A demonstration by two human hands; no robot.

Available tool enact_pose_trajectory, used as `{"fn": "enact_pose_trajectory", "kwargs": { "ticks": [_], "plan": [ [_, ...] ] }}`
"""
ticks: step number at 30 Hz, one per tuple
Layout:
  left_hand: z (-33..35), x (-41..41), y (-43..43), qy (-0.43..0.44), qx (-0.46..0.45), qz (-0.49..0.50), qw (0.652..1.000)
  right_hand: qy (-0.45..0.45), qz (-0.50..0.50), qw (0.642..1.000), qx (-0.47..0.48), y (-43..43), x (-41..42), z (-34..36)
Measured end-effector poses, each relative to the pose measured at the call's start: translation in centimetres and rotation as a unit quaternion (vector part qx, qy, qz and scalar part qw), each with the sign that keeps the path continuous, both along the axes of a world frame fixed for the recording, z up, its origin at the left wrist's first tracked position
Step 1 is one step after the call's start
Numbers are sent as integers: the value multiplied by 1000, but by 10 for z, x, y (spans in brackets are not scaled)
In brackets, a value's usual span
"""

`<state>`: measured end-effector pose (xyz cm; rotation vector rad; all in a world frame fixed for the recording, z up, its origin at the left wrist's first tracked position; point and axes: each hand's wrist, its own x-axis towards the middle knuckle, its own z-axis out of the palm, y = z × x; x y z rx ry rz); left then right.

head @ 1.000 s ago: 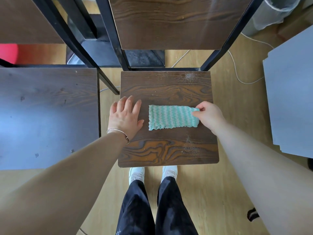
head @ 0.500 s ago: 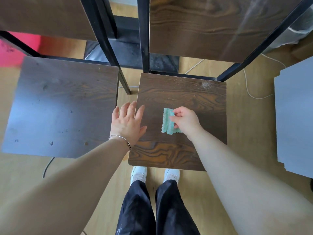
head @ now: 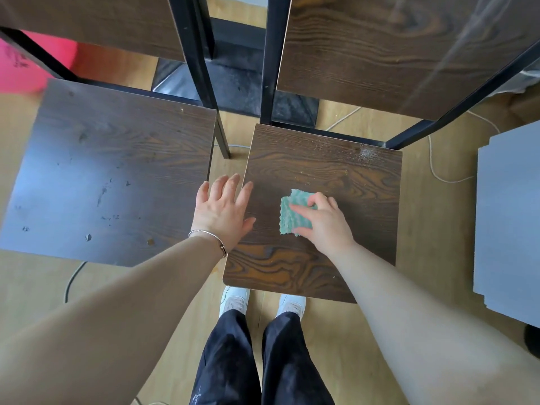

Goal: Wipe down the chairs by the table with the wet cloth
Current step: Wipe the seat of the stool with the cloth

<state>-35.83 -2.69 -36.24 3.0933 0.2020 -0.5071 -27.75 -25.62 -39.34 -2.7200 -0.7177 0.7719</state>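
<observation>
While standing at the near edge of the right chair seat (head: 321, 165), wears black trousers (head: 228, 361) and white shoes (head: 235, 301) on pale wood floor (head: 432, 229). Has both bare forearms out over that seat.

Lays left hand (head: 223, 211) flat across the seat's left edge, fingers straight and spread, most fingertips over the gap between the two chairs, holding nothing; thin bracelet (head: 209, 239) at the wrist.

Sets right hand (head: 324, 223) just right of it, mid-seat, on green cloth (head: 287, 213). Grips the cloth: thumb laid across its top, forefinger bent over its far edge. Cloth folded small, lying on the seat, partly under palm and fingers, remainder sticking out left of the grip toward the left hand, not touching it.

Farther on, pale dust patch (head: 368, 153) at the seat's far right corner. Left of the gap, left chair seat (head: 111, 171), dark, speckled with small marks. Right of the chairs, grey board (head: 511, 214) and white cord (head: 438, 173) on the floor.

Farthest, wood backrests (head: 394, 54) on black metal frame (head: 268, 68), and something pink (head: 17, 65) at far left.
</observation>
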Motion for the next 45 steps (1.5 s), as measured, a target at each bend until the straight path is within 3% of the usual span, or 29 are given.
{"fn": "enact_pose_trajectory", "kwargs": {
  "ticks": [4, 13, 19, 23, 28, 33, 45],
  "plan": [
    [-8, -1, 5, 10, -5, -1, 1000, -61, -21, 997, 44, 5, -5, -9],
    [-11, 20, 31, -15, -9, 32, 999, -68, -168, 971, 155, 76, 51, -3],
    [-13, 30, 51, -32, -7, 50, 998, -77, -106, 982, 136, 134, 116, 0],
    [-15, 30, 57, -33, -6, 57, 998, -11, -62, 993, 96, 142, 127, -14],
    [-17, 26, 59, -24, -12, 61, 998, -21, -38, 995, 86, 140, 133, -14],
    [-15, 15, 57, -21, -14, 65, 998, -17, -69, 994, 87, 140, 107, -9],
    [-11, -31, 55, -14, -1, 64, 998, -33, 17, 992, 121, 77, -34, -16]
  ]
}}
